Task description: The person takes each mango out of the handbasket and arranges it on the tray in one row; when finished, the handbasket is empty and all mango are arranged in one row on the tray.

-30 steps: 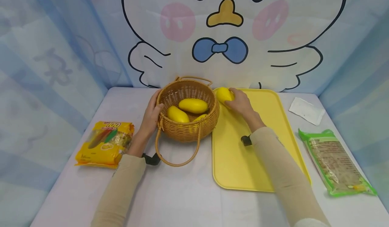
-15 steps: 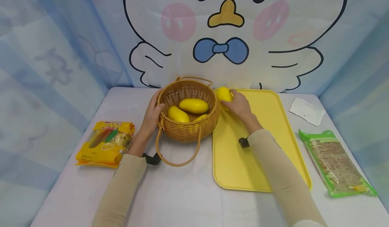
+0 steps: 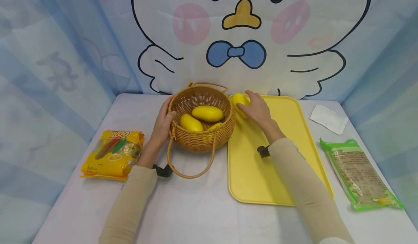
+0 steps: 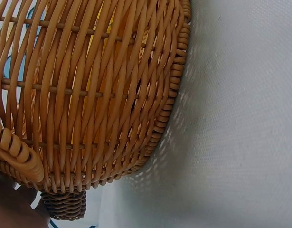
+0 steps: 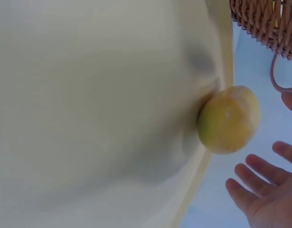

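Note:
A round wicker basket [image 3: 202, 142] with rope-like handles stands left of a yellow tray [image 3: 261, 178]. Several yellow mangoes [image 3: 207, 113] lie in it. My left hand [image 3: 160, 124] grips the basket's left side, its thumb over the rim; most of its fingers are hidden. The weave of the basket's side [image 4: 103, 95] fills much of the left wrist view. Another mango [image 3: 240, 100] rests at the tray's far left corner. My right hand [image 3: 259, 111] is beside this mango. In the right wrist view its fingers [image 5: 262, 173] are spread and apart from the mango [image 5: 229, 119].
An orange-yellow snack bag [image 3: 112, 155] lies left of my left forearm. On the right are a green-edged packet [image 3: 362, 175] and a small white sachet [image 3: 330, 119]. A curtain with a cartoon print [image 3: 238, 73] hangs behind the table.
My right hand's fingers have spread and come away from the mango at the tray's corner. The left hand and the basket have stayed in place.

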The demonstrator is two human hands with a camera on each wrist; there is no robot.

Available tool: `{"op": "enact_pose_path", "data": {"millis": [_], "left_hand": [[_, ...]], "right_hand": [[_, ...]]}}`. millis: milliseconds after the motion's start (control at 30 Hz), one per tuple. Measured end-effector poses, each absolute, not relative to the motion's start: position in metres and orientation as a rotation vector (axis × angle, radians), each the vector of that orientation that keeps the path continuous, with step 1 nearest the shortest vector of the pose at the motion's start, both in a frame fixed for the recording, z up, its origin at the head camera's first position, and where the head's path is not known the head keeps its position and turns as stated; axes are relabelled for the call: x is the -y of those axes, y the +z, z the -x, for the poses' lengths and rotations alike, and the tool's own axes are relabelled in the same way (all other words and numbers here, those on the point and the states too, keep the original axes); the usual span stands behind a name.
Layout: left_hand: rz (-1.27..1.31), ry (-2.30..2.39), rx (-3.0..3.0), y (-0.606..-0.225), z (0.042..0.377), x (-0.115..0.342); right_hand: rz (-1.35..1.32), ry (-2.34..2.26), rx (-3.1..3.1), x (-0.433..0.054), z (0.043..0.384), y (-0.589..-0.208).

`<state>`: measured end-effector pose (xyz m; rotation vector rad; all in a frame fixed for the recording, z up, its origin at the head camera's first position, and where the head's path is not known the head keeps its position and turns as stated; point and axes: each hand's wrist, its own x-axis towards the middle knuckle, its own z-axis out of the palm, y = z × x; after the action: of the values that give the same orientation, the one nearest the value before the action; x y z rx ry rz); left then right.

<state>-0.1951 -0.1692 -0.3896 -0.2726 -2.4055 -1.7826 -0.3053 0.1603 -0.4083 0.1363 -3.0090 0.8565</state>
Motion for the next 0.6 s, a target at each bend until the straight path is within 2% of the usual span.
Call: {"op": "enact_pose_path", "data": {"millis": [600], "left_hand": [[0.280, -1.795, 2.391, -0.391, 0.195, 0.169]], "right_hand": [[-0.454, 0.910, 2.846, -0.143, 0.290, -0.351]]}}
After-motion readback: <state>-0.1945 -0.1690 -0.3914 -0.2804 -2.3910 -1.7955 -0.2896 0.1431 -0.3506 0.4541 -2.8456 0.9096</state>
